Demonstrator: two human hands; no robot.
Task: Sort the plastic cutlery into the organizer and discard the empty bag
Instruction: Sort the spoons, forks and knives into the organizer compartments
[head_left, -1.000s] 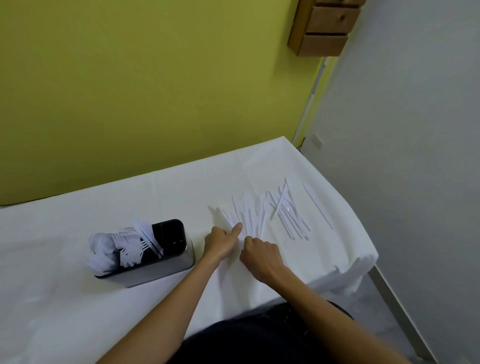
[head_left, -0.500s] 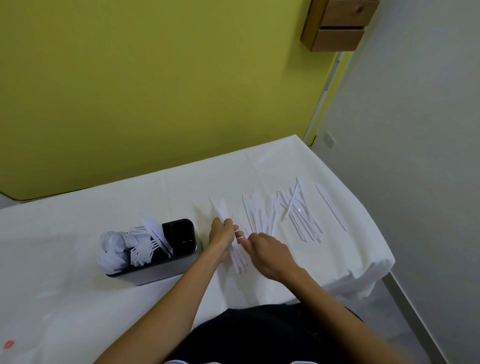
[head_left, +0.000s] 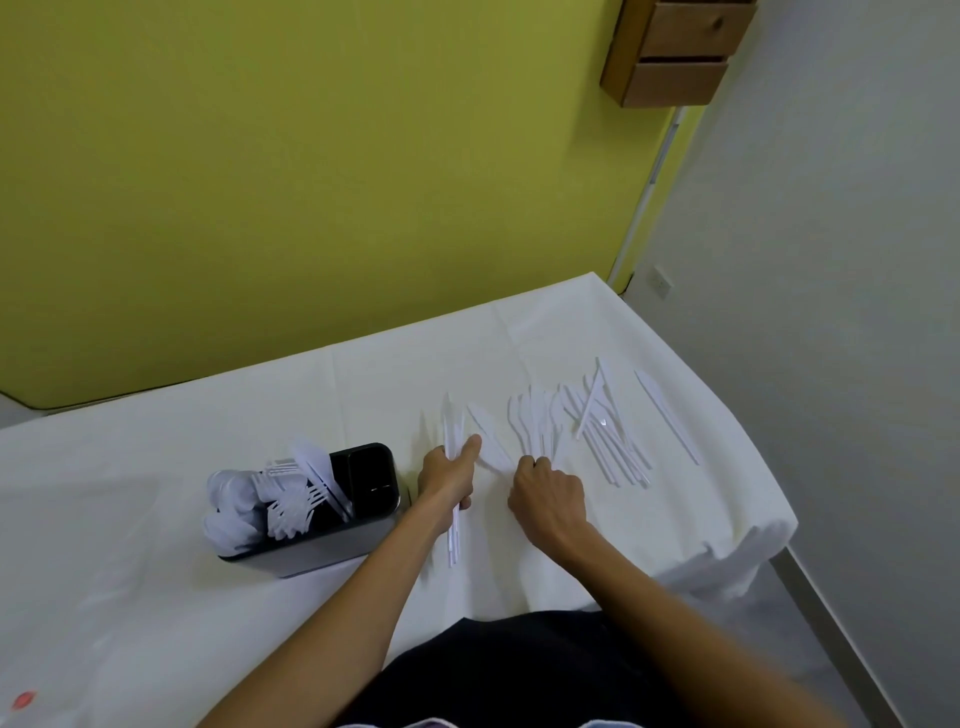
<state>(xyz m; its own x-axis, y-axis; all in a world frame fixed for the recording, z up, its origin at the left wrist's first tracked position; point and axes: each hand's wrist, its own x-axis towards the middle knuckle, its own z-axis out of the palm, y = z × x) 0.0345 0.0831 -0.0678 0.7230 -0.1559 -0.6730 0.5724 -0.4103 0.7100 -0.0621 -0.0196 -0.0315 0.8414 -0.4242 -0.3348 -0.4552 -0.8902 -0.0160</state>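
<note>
White plastic cutlery, part of it sorted into the organizer, part loose on the table.

The organizer (head_left: 332, 545), a dark oblong box with a grey metal wall, stands upright on the white-covered table (head_left: 156, 519). Spoons (head_left: 228, 499) crowd its left compartment and forks (head_left: 291, 501) the middle one, heads up. Just right of it the left hand (head_left: 447, 478) grips a bundle of knives (head_left: 453, 431), blades pointing away. Further right, loose knives (head_left: 613, 452) lie flat, fanned and overlapping, with a single knife (head_left: 667, 415) apart at the far right.
</note>
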